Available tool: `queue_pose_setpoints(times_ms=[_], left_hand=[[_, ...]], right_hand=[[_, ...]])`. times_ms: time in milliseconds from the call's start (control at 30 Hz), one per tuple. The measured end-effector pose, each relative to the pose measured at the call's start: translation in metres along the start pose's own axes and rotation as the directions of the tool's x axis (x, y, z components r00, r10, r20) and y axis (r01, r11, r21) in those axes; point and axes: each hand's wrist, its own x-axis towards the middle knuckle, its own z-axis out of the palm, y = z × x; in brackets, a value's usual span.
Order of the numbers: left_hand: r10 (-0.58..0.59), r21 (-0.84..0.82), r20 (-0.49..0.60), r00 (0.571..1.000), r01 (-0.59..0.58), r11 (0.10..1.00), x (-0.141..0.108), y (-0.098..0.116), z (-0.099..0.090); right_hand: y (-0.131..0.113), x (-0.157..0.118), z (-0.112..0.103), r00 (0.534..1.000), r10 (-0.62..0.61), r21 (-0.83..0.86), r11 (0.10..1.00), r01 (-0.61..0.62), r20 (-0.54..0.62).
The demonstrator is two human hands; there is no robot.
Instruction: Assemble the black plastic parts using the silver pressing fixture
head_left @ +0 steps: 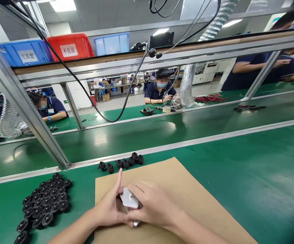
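Over the cardboard sheet (187, 196), both hands meet around a small white, shiny part (130, 199) with a flat, angular upper face. My right hand (153, 205) grips it from the right, fingers curled over and thumb along the near side. My left hand (108, 207) closes in from the left, with one finger pointing up and another digit pressed at the part's lower end. The palms and fingers hide most of the part, so its exact kind does not show.
Many round black parts (46, 201) stand clustered at left on the green table (251, 159). Several smaller black fittings (125, 164) line the cardboard's far edge. A metal post (35, 101) rises at left. Above hangs a black cable (85, 91); co-workers sit across the line.
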Motion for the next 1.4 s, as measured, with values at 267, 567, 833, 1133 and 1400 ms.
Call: queue_pose_setpoints(times_ms=[267,567,833,1133,1400], left_hand=[[0.028,0.046,0.348,0.937,-0.047,0.998,0.000,-0.011,-0.017],[0.086,0.061,0.311,0.946,-0.111,0.992,-0.001,-0.014,-0.012],[0.083,0.035,0.182,0.980,-0.090,0.995,-0.011,-0.017,-0.003],[0.062,0.234,-0.225,0.972,-0.008,0.972,-0.010,-0.029,0.018],[0.224,0.318,-0.228,0.947,-0.145,0.937,-0.013,-0.030,0.012]], right_hand=[[0.003,-0.004,-0.036,0.928,-0.230,0.626,0.780,-0.003,0.292],[-0.016,-0.008,-0.023,0.938,-0.073,0.478,0.872,-0.105,0.338],[-0.016,-0.009,-0.020,0.950,-0.050,0.460,0.882,-0.103,0.309],[-0.001,-0.006,-0.013,0.972,-0.046,0.521,0.850,-0.082,0.229],[0.020,0.002,-0.006,0.957,0.268,0.521,0.836,-0.173,-0.113]])
